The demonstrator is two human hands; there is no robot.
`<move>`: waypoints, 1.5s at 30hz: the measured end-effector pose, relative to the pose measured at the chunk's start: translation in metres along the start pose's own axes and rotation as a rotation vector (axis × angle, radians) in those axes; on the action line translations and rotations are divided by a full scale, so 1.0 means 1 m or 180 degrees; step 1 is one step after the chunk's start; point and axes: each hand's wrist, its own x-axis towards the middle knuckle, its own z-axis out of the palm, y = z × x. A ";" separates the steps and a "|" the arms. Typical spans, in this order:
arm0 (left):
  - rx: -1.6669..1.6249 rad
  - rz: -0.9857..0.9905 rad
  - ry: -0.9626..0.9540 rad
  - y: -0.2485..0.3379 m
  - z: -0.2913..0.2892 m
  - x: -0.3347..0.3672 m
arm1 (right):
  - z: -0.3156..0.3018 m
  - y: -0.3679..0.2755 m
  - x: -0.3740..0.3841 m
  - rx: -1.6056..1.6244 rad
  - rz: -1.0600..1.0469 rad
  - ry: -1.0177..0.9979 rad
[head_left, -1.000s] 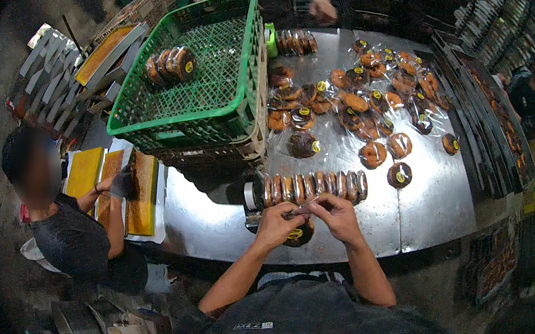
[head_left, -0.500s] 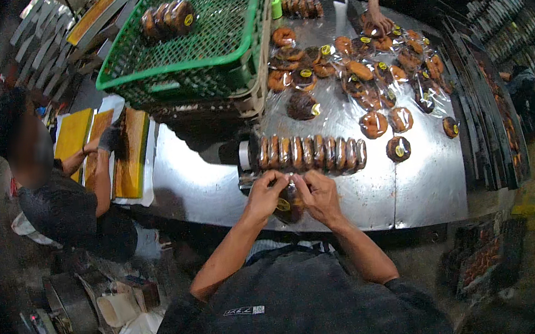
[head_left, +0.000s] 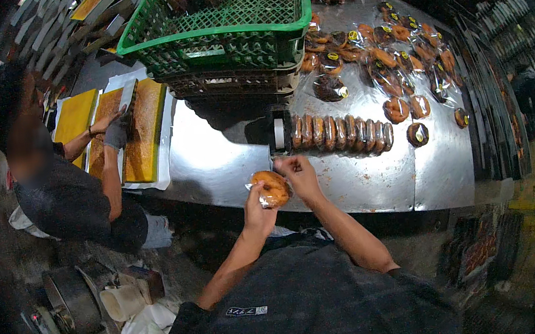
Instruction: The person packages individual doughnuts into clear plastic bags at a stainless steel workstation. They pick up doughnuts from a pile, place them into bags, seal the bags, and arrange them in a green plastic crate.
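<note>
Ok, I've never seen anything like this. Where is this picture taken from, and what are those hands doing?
There's no robot here, just a person's two bare hands. A wide camera worn on the head looks down, so the forearms rise from the bottom and straight edges bend. The left hand holds a doughnut in clear wrap. The right hand is beside it, near a white roll; I can't tell whether it grips anything. On the metal table lie a neat row of wrapped doughnuts and, farther back, a looser spread. A green crate tops a stack.
</note>
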 end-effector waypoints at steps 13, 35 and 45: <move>-0.0208 -0.0438 0.0167 0.004 -0.053 0.048 | -0.033 0.024 -0.001 -0.1847 -0.0626 -0.0488; 0.1203 -0.1477 -0.1079 -0.047 0.106 0.055 | -0.214 -0.079 -0.026 -0.0749 -0.1271 -0.0524; 0.3404 0.0746 -0.0486 -0.162 0.149 0.140 | -0.319 0.050 0.057 -0.1950 -0.0240 0.1479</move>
